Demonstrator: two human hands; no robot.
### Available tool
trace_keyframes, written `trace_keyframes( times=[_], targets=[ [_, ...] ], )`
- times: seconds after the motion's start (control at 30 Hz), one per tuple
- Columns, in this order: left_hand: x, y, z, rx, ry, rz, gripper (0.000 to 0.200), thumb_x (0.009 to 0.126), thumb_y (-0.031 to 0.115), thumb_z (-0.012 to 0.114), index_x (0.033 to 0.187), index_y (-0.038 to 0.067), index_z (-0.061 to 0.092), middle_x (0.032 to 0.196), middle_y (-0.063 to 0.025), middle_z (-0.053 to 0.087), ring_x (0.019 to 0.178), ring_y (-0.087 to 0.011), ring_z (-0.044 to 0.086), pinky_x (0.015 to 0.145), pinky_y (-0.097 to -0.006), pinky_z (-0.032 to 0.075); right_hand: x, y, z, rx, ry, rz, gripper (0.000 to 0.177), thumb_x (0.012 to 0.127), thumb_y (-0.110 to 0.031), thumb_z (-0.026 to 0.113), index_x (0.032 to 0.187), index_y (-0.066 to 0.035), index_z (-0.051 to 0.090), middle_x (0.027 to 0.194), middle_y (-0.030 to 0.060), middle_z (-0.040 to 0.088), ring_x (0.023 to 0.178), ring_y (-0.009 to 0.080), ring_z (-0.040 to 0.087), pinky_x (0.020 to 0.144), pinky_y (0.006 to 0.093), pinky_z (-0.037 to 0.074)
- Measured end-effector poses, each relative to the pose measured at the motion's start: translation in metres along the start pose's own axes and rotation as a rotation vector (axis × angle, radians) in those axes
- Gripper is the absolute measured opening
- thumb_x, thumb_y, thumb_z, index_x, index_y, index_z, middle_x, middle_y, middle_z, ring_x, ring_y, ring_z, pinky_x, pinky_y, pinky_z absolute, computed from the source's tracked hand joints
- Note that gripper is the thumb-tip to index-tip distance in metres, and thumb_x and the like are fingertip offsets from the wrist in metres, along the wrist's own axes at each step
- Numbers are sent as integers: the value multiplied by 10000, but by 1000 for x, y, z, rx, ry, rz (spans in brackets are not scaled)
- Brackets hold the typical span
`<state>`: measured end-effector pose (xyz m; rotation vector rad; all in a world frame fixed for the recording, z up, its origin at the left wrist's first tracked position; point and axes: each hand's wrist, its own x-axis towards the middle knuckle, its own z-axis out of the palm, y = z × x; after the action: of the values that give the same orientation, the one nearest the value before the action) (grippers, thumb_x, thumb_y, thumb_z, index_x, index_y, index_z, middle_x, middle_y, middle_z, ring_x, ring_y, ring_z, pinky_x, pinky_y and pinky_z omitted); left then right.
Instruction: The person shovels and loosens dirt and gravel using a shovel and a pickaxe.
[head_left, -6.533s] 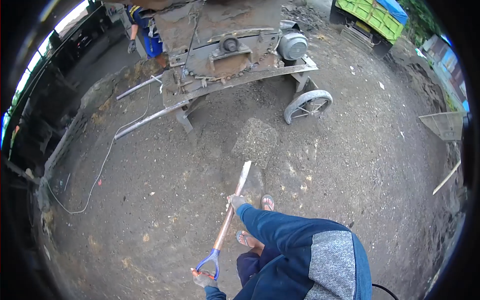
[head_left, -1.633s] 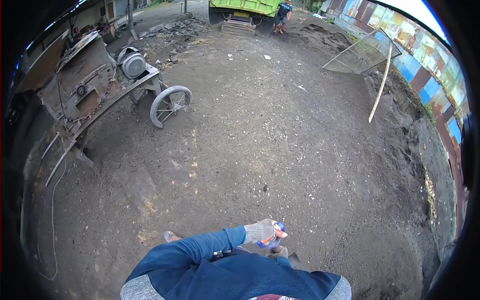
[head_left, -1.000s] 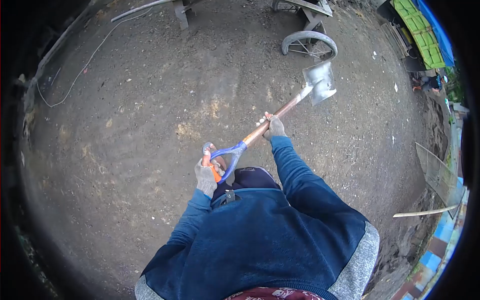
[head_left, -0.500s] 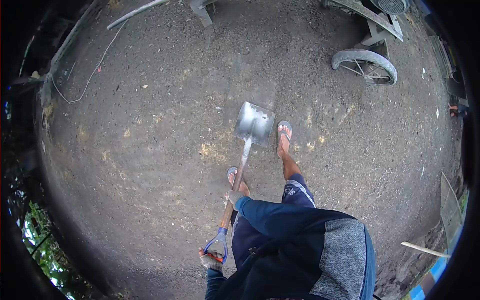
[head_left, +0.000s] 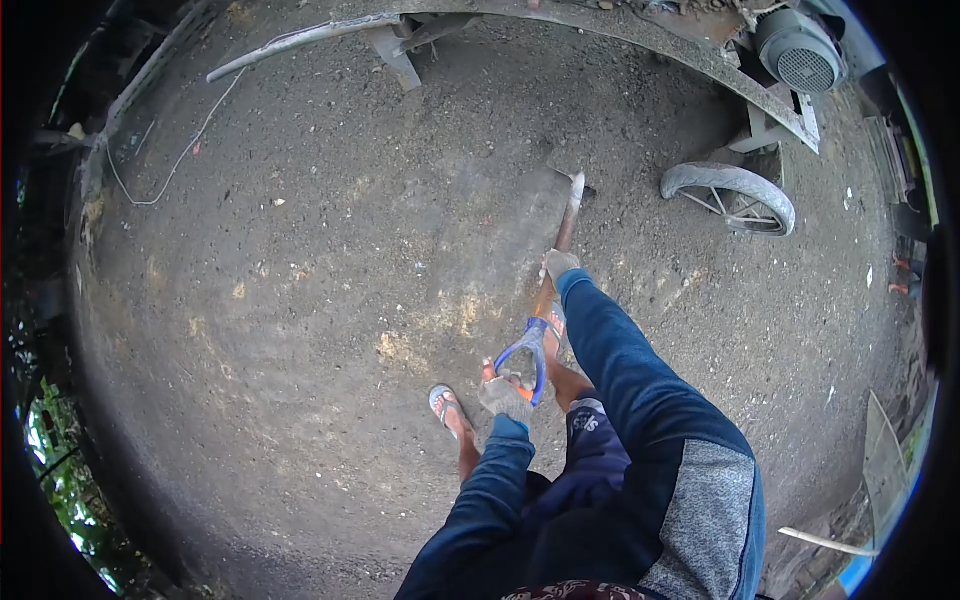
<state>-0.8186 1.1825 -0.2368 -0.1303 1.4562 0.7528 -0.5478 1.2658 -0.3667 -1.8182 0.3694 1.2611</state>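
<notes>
A shovel with a copper-coloured shaft and a blue D-handle points away from me, its metal blade turned on edge over dark gravel. My left hand, in a grey glove, grips the blue D-handle near my knees. My right hand, also gloved, holds the shaft close below the blade. A streak of grey material blurs in the air left of the blade. My feet in sandals stand on the ground below the handle.
A rusty wheeled machine with a grey motor and a spoked wheel stands at the top right. Its long metal bars reach left along the top. A white cable lies at the upper left.
The shovel has swung forward and up, and its blade has turned from flat to edge-on. My left hand has risen with the handle; my view has shifted toward the machine.
</notes>
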Motion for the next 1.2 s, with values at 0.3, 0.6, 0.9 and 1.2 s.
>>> trace_keyframes(
  times=[0.3, 0.6, 0.9, 1.2],
  targets=[
    [-66, 100, -154, 61, -199, -106, 404, 916, 438, 553, 685, 115, 479, 555, -41, 440, 436, -199, 440, 420, -376, 422, -165, 88, 35, 291, 91, -84, 170, 885, -182, 514, 857, -32, 588, 678, 101, 607, 561, 257, 610, 495, 425, 502],
    [-137, 338, -277, 461, -427, 210, 408, 883, 456, 600, 722, 106, 466, 491, -91, 457, 366, -265, 436, 344, -429, 377, -415, 174, 133, 840, -74, -68, 123, 903, -188, 558, 903, -65, 545, 678, 67, 539, 576, 267, 578, 532, 494, 518],
    [-189, 334, -341, 1174, -567, 282, 378, 847, 388, 677, 823, 52, 505, 472, -69, 425, 348, -207, 444, 294, -375, 360, -505, 437, 70, 1611, -47, 263, 186, 906, -239, 589, 1039, -154, 490, 831, 43, 514, 798, 276, 556, 717, 549, 501],
    [-329, -90, -545, 1907, -1309, -399, 362, 881, 359, 664, 689, 73, 553, 526, -60, 516, 362, -199, 466, 326, -365, 369, -769, 887, -214, 2061, 1142, -223, 178, 831, -241, 588, 898, -129, 468, 761, 55, 517, 657, 254, 515, 649, 466, 482]
  ],
)
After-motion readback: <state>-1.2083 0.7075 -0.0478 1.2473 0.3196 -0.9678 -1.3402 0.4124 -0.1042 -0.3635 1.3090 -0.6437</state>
